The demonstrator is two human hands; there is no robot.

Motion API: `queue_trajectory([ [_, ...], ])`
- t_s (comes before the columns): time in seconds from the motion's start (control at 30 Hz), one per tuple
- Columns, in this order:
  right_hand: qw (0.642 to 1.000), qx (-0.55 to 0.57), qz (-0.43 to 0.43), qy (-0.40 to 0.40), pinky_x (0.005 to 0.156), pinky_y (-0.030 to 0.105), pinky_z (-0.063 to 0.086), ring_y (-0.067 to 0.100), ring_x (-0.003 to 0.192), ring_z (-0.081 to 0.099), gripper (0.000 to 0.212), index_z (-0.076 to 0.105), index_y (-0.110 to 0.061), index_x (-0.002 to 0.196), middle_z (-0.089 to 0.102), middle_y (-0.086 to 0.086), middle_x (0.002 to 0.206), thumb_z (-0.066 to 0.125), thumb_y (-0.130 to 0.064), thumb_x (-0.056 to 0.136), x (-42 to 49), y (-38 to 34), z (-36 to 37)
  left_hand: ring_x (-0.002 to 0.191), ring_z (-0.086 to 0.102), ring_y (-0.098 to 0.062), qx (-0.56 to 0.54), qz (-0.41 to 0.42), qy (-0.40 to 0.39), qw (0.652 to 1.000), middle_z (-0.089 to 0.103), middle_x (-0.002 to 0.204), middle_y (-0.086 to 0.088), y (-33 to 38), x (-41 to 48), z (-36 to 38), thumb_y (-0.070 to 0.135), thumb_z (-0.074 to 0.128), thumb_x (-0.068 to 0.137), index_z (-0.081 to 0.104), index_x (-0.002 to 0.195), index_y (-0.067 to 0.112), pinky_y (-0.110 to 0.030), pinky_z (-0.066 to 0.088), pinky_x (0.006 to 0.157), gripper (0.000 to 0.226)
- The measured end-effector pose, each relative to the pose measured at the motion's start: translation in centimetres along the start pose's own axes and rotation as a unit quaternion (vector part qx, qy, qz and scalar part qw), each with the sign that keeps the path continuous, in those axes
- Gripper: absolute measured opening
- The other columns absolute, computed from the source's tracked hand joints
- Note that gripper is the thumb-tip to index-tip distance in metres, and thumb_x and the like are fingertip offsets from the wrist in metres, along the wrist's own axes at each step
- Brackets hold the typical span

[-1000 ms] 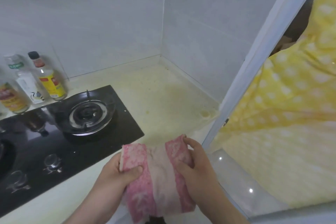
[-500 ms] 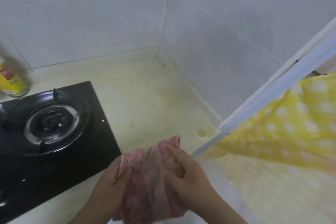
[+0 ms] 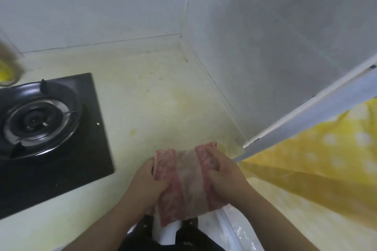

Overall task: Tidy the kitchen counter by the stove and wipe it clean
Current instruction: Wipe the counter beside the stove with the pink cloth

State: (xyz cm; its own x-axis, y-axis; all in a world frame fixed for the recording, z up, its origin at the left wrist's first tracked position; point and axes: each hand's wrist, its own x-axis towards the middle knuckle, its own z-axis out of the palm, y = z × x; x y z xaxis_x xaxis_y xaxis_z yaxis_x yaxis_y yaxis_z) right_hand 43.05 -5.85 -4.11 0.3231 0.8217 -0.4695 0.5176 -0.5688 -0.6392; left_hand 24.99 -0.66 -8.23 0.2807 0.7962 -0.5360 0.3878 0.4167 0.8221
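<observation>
I see both hands at about 6 o'clock in my view, over the near edge of the counter (image 3: 159, 98). The left hand (image 3: 145, 186) grips the left side of the pink-and-white dishcloth (image 3: 187, 181), thumb on top and fingers curled beneath. The right hand (image 3: 227, 177) pinches the right side the same way. Half a second ago the cloth was bunched between the hands. Now it is pulled flatter, its pale middle band showing between two pink bands, and it hangs down toward the person's dark clothing.

The head camera has dipped since then. The gas stove (image 3: 61, 149) sits at 9 o'clock with its round burner (image 3: 38, 120) nearer the left edge. The bottle (image 3: 6, 73) at 10 o'clock is almost out of view (only a blurred yellow label shows). The yellow polka-dot curtain (image 3: 326, 159) fills 4 o'clock below the white frame (image 3: 306, 112). The counter carries yellowish stains toward the tiled corner at 12 o'clock.
</observation>
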Motion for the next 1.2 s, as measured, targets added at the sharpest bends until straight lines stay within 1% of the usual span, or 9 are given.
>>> queue_trajectory([
  [0.2,0.999,-0.008,-0.036,-0.009,0.085,0.018,0.039,0.005,0.096,0.053,0.033,0.057,-0.034,0.119,0.057,-0.019,0.105,0.054,-0.016,0.091,3.2,3.6,-3.1,0.076,0.058,-0.007,0.062,0.025,0.068,0.995,0.061,0.087,0.006,0.3,2.8,6.0,0.014,0.059,0.087,0.055,0.099,0.024,-0.019,0.042,0.055,0.016],
  [0.33,0.995,-0.065,-0.079,0.002,0.078,0.023,0.052,0.000,0.086,0.062,0.015,0.060,-0.032,0.104,0.064,-0.018,0.094,0.058,-0.031,0.089,5.5,6.1,-3.6,0.087,0.060,-0.021,0.132,0.032,0.112,0.984,0.063,0.094,0.000,-0.3,4.2,8.7,0.014,0.056,0.085,0.058,0.104,0.018,-0.026,0.039,0.070,0.019],
  [0.47,0.975,-0.201,-0.098,0.012,0.089,0.038,0.053,0.022,0.108,0.059,0.046,0.041,-0.030,0.133,0.051,-0.002,0.127,0.053,-0.024,0.089,6.9,7.9,-3.8,0.068,0.051,-0.014,0.209,0.059,0.121,0.969,0.055,0.079,0.005,0.3,4.4,10.4,0.015,0.052,0.089,0.051,0.087,0.022,-0.025,0.036,0.060,0.008],
  [0.53,0.960,-0.258,-0.106,0.008,0.097,0.039,0.047,0.030,0.120,0.052,0.066,0.023,-0.025,0.150,0.035,0.006,0.147,0.049,-0.010,0.092,7.4,8.3,-4.0,0.057,0.048,-0.014,0.206,0.069,0.120,0.969,0.047,0.068,0.007,0.5,5.0,11.1,0.014,0.052,0.087,0.036,0.070,0.028,-0.025,0.036,0.052,0.027],
  [0.7,0.938,-0.316,-0.137,0.044,0.111,0.035,0.033,0.030,0.139,0.034,0.073,0.009,-0.019,0.156,0.011,0.011,0.161,0.046,-0.004,0.095,8.6,8.8,-4.4,0.054,0.052,-0.022,0.193,0.086,0.118,0.970,0.046,0.069,0.003,0.8,6.4,12.4,0.009,0.050,0.084,0.034,0.072,0.027,-0.034,0.047,0.052,0.026],
  [0.83,0.937,-0.318,-0.122,0.074,0.117,0.033,0.023,0.031,0.147,0.020,0.079,0.004,-0.011,0.156,0.003,0.014,0.162,0.052,-0.003,0.093,10.2,9.1,-4.7,0.057,0.050,-0.024,0.195,0.076,0.132,0.969,0.046,0.069,-0.001,1.0,7.5,13.0,0.007,0.046,0.082,0.034,0.069,0.025,-0.030,0.040,0.049,0.026],
  [1.0,0.958,-0.252,-0.107,0.081,0.118,0.035,0.021,0.030,0.143,0.021,0.064,0.015,-0.005,0.152,0.018,0.017,0.156,0.045,0.000,0.096,11.6,9.8,-4.7,0.075,0.054,-0.021,0.275,0.066,0.126,0.951,0.051,0.086,-0.002,0.4,8.4,12.7,0.015,0.051,0.088,0.042,0.090,0.017,-0.032,0.046,0.063,0.009],
  [1.1,0.931,-0.284,-0.193,0.120,0.111,0.041,0.040,0.036,0.133,0.040,0.065,0.037,0.000,0.145,0.041,0.023,0.143,0.061,0.002,0.084,11.9,11.8,-4.8,0.080,0.059,-0.022,0.268,0.061,0.110,0.955,0.049,0.094,0.000,0.1,8.0,12.5,0.022,0.057,0.088,0.044,0.113,0.018,-0.037,0.057,0.065,0.028],
  [1.2,0.914,-0.276,-0.260,0.142,0.101,0.045,0.048,0.039,0.119,0.056,0.048,0.058,0.004,0.127,0.060,0.023,0.126,0.069,-0.003,0.081,11.6,13.9,-4.8,0.101,0.057,-0.022,0.321,0.093,0.146,0.931,0.052,0.113,-0.003,-0.2,6.8,12.2,0.021,0.066,0.084,0.044,0.130,0.016,-0.032,0.049,0.083,0.051],
])
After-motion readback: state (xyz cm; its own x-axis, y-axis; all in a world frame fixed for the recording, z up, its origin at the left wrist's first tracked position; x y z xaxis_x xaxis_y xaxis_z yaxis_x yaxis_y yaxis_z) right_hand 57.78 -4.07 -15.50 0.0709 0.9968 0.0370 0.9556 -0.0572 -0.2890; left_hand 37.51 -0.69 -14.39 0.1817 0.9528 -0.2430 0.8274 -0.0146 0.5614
